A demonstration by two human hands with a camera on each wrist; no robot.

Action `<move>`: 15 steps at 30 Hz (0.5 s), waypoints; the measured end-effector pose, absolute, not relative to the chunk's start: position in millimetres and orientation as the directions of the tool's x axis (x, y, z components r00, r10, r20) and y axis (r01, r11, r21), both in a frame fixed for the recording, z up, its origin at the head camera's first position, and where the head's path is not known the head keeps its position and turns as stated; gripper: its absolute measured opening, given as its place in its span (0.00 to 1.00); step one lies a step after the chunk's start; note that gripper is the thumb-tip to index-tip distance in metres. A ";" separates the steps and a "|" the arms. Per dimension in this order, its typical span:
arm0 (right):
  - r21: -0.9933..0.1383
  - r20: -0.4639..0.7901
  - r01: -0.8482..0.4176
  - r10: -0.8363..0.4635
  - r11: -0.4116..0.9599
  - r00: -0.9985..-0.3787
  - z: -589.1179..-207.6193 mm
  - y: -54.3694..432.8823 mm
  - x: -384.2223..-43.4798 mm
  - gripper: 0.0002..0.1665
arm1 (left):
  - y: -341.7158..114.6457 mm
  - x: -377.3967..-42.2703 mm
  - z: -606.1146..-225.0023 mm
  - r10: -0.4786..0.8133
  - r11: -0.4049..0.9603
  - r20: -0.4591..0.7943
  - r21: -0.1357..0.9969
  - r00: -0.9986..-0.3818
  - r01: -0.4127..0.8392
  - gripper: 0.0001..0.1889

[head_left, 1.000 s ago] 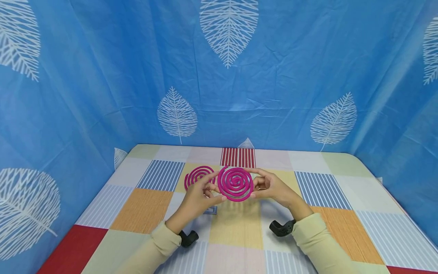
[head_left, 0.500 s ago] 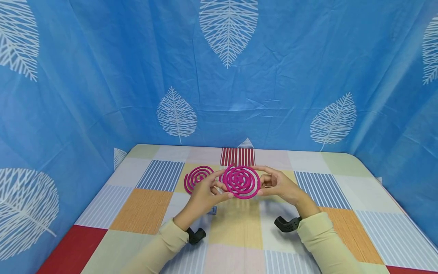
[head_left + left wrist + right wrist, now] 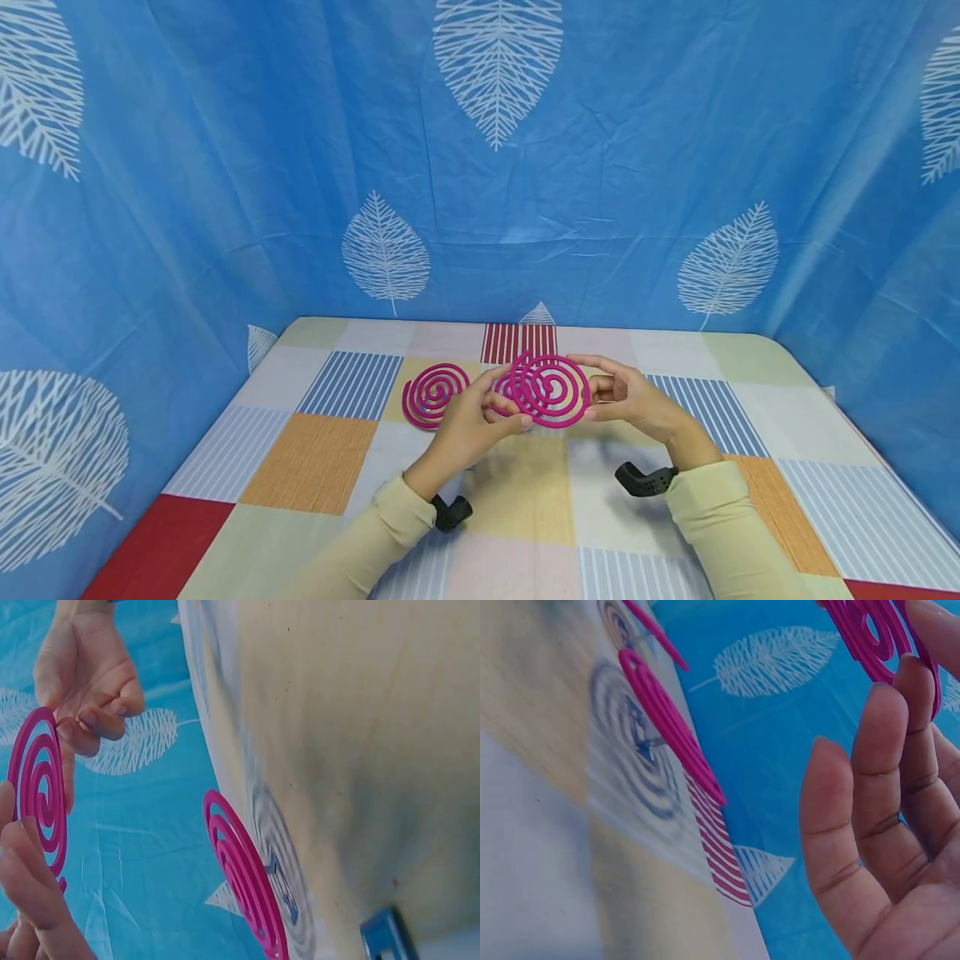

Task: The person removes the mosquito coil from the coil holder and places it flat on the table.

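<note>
Head view: above the tabletop [image 3: 517, 492], the left hand [image 3: 468, 425] and right hand [image 3: 641, 406] have their grip clamped on opposite edges of a pink coil [image 3: 553, 388], two matching coils [image 3: 437, 391] farther off, a blue leaf-print curtain [image 3: 600, 208] behind.

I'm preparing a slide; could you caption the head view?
Left hand and right hand hold a pink spiral above a patchwork cloth, two similar spirals beyond.

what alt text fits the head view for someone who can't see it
A person's left hand and right hand hold a magenta spiral above a patchwork tablecloth. A second spiral is at left, a third spiral partly hidden behind the held one, with a blue leaf-print curtain beyond.
</note>
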State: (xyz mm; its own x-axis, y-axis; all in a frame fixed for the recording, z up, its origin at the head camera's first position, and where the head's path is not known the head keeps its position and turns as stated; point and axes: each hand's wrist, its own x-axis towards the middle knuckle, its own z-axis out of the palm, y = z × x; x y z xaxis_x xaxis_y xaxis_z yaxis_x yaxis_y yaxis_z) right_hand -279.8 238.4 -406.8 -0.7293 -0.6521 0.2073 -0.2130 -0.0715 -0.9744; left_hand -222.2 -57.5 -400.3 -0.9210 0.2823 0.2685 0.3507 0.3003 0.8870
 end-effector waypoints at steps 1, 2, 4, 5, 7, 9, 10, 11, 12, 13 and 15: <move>-0.975 0.204 -0.213 -0.651 -0.067 -0.731 -406.3 240.4 -279.8 0.41 | -55.5 -222.5 -400.5 0.282 0.299 0.268 0.888 -0.921 0.350 0.41; -0.975 0.202 -0.212 -0.649 -0.063 -0.733 -405.9 242.4 -279.8 0.41 | -53.7 -222.8 -400.5 0.283 0.298 0.269 0.888 -0.921 0.351 0.41; -0.976 0.196 -0.211 -0.647 -0.055 -0.737 -405.1 246.6 -279.9 0.42 | -49.8 -223.6 -400.1 0.284 0.293 0.271 0.889 -0.920 0.352 0.41; -0.976 0.193 -0.213 -0.646 -0.048 -0.739 -404.5 248.5 -279.8 0.42 | -47.9 -223.8 -400.0 0.284 0.292 0.272 0.889 -0.919 0.353 0.41; -0.975 0.195 -0.217 -0.643 -0.045 -0.741 -404.2 252.3 -280.1 0.41 | -44.1 -224.3 -399.5 0.282 0.291 0.271 0.890 -0.920 0.352 0.42; -0.974 0.198 -0.223 -0.643 -0.043 -0.740 -403.5 255.5 -280.3 0.41 | -40.2 -225.1 -399.2 0.283 0.288 0.274 0.890 -0.919 0.354 0.42; -0.974 0.198 -0.225 -0.641 -0.041 -0.741 -403.2 257.1 -280.3 0.41 | -38.4 -225.5 -399.5 0.282 0.289 0.273 0.890 -0.920 0.353 0.42; -0.973 0.201 -0.229 -0.639 -0.040 -0.742 -403.0 258.8 -280.3 0.41 | -36.5 -225.8 -399.6 0.281 0.286 0.273 0.891 -0.920 0.352 0.42; -0.972 0.203 -0.232 -0.637 -0.039 -0.744 -403.0 260.5 -280.4 0.41 | -34.8 -226.3 -399.9 0.281 0.280 0.273 0.894 -0.920 0.350 0.42; -0.971 0.206 -0.237 -0.635 -0.038 -0.744 -402.9 262.1 -280.4 0.40 | -32.9 -226.8 -400.5 0.281 0.271 0.273 0.897 -0.920 0.349 0.42; -0.970 0.206 -0.239 -0.629 -0.032 -0.750 -402.2 265.1 -280.0 0.40 | -29.5 -227.6 -401.9 0.282 0.248 0.276 0.904 -0.919 0.348 0.42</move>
